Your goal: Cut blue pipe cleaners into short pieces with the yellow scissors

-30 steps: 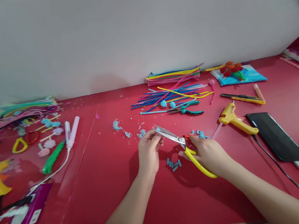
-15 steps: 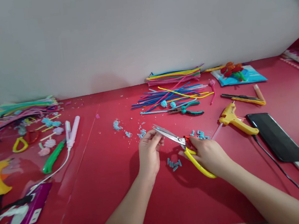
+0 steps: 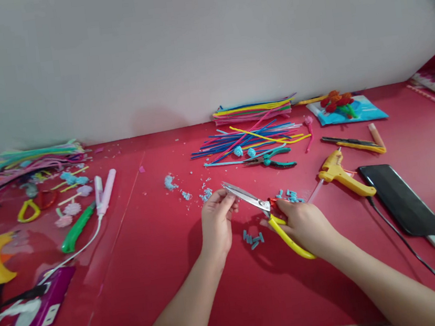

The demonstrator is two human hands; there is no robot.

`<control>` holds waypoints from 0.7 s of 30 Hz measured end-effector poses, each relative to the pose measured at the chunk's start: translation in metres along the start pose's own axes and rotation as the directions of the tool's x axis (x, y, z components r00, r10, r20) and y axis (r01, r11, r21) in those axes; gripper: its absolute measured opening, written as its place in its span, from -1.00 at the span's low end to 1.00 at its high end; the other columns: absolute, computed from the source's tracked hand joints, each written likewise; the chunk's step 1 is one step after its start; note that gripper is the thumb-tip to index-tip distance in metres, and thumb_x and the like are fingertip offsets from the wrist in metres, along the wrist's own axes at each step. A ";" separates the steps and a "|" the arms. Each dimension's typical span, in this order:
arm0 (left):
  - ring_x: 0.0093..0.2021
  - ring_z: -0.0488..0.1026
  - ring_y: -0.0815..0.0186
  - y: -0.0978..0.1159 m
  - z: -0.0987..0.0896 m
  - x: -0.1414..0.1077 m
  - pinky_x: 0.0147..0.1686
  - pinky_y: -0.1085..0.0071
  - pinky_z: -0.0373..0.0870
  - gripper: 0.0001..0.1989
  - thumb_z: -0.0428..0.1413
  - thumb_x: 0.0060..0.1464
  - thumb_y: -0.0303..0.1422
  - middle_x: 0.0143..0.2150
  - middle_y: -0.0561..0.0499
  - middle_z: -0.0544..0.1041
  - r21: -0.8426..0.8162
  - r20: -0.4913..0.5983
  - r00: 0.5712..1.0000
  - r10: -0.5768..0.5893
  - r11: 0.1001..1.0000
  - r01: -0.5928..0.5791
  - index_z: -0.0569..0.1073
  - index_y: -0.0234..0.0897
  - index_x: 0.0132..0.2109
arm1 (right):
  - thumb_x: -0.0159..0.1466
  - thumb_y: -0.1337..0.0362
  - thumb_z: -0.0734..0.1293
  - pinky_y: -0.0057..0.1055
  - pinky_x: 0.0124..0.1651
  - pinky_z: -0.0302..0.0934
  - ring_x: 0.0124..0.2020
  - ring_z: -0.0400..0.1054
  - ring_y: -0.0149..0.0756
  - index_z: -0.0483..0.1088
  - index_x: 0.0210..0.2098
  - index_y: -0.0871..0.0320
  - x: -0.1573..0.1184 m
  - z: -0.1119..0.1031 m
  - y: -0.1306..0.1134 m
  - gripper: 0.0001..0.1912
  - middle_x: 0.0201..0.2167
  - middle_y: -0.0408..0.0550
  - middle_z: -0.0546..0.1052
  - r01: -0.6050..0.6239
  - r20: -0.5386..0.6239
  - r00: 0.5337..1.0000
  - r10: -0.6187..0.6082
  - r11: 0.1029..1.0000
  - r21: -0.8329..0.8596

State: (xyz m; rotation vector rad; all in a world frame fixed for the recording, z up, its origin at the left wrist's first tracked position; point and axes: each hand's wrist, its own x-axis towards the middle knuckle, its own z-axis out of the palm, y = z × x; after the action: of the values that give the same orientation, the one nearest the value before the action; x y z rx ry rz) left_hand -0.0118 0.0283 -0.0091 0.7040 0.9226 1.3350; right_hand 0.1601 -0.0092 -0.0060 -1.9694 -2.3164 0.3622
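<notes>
My right hand (image 3: 306,223) is wrapped round the red and yellow handles of a pair of scissors (image 3: 247,197). The blades point up and left, their tips at the fingers of my left hand (image 3: 217,221). That hand is closed in a pinch; what sits between its fingertips is too small to make out. Below the blades lie several short blue-grey cut pieces (image 3: 254,239). More light blue pieces (image 3: 292,196) lie behind my right hand. Blue fuzz clippings (image 3: 206,194) are scattered just beyond my left hand.
Pipe cleaners (image 3: 250,140) and teal-handled pliers (image 3: 270,160) lie behind my hands. On the right are a yellow glue gun (image 3: 341,174) and a phone (image 3: 402,198). A pink hair straightener (image 3: 106,192), green cutter (image 3: 78,227) and purple power strip (image 3: 55,296) lie left.
</notes>
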 end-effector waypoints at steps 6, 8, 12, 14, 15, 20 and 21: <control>-0.52 0.28 0.53 0.000 0.000 0.001 -0.52 0.60 0.19 -0.94 0.12 -0.10 -0.48 -0.48 0.07 0.41 -0.003 -0.007 1.000 -0.015 1.000 0.015 0.43 -0.36 -0.37 | 0.15 -0.08 0.05 -0.48 -0.57 -0.21 -0.62 0.24 -0.36 0.10 -0.53 0.11 0.000 -0.001 0.003 -0.61 -0.68 -0.14 0.34 -0.014 -0.008 1.000 0.014 1.000 0.012; -0.53 0.28 0.53 0.000 0.001 0.001 -0.53 0.60 0.18 -0.93 0.13 -0.11 -0.47 -0.48 0.08 0.40 -0.012 -0.016 1.000 -0.023 1.000 0.022 0.42 -0.35 -0.38 | 0.15 -0.08 0.05 -0.48 -0.57 -0.21 -0.63 0.23 -0.37 0.10 -0.54 0.11 0.000 -0.001 0.002 -0.62 -0.69 -0.15 0.33 -0.041 -0.005 0.999 0.041 0.999 0.020; -0.54 0.29 0.51 0.002 0.003 -0.001 -0.52 0.57 0.20 -0.91 0.14 -0.12 -0.45 -0.50 0.08 0.41 -0.016 -0.018 0.999 -0.040 0.999 0.040 0.40 -0.33 -0.37 | 0.12 -0.07 0.09 -0.49 -0.58 -0.21 -0.62 0.24 -0.36 0.13 -0.50 0.10 0.000 -0.004 0.002 -0.65 -0.68 -0.16 0.33 -0.094 -0.041 0.995 0.096 0.995 0.042; -0.54 0.29 0.50 0.003 0.004 -0.002 -0.51 0.56 0.20 -0.91 0.14 -0.12 -0.44 -0.49 0.07 0.41 -0.008 -0.005 0.999 -0.050 0.999 0.050 0.41 -0.34 -0.37 | 0.10 -0.06 0.12 -0.49 -0.57 -0.21 -0.61 0.23 -0.35 0.14 -0.46 0.09 0.001 -0.004 0.003 -0.67 -0.66 -0.16 0.33 -0.101 -0.076 0.992 0.105 0.993 0.056; -0.53 0.29 0.50 0.003 0.005 -0.002 -0.51 0.55 0.21 -0.91 0.14 -0.12 -0.44 -0.49 0.06 0.42 -0.001 0.007 0.998 -0.057 0.998 0.057 0.41 -0.34 -0.38 | 0.09 -0.05 0.14 -0.49 -0.57 -0.20 -0.61 0.23 -0.35 0.15 -0.46 0.09 0.001 -0.004 0.004 -0.67 -0.65 -0.16 0.33 -0.103 -0.083 0.991 0.109 0.992 0.074; -0.52 0.31 0.49 0.001 0.007 -0.005 -0.50 0.54 0.22 -0.89 0.13 -0.12 -0.40 -0.48 0.04 0.43 0.061 0.092 0.980 -0.179 0.983 0.174 0.42 -0.34 -0.37 | 0.11 0.04 0.16 -0.50 -0.56 -0.14 -0.62 0.14 -0.42 0.15 -0.52 0.12 0.005 -0.004 0.004 -0.72 -0.65 -0.19 0.27 -0.084 -0.050 0.992 0.117 0.897 0.433; -0.52 0.31 0.49 0.000 0.007 -0.006 -0.51 0.54 0.22 -0.89 0.13 -0.12 -0.40 -0.49 0.04 0.42 0.087 0.118 0.969 -0.215 0.975 0.206 0.42 -0.34 -0.36 | 0.12 0.06 0.16 -0.51 -0.56 -0.10 -0.60 0.14 -0.42 0.17 -0.50 0.12 0.005 -0.005 0.003 -0.74 -0.64 -0.19 0.27 -0.066 -0.047 0.993 0.105 0.856 0.512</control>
State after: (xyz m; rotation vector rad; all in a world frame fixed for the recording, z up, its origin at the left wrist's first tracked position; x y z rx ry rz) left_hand -0.0055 0.0229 -0.0050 0.7181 0.9213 1.0613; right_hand 0.1630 -0.0031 -0.0021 -1.7770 -1.8325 0.8023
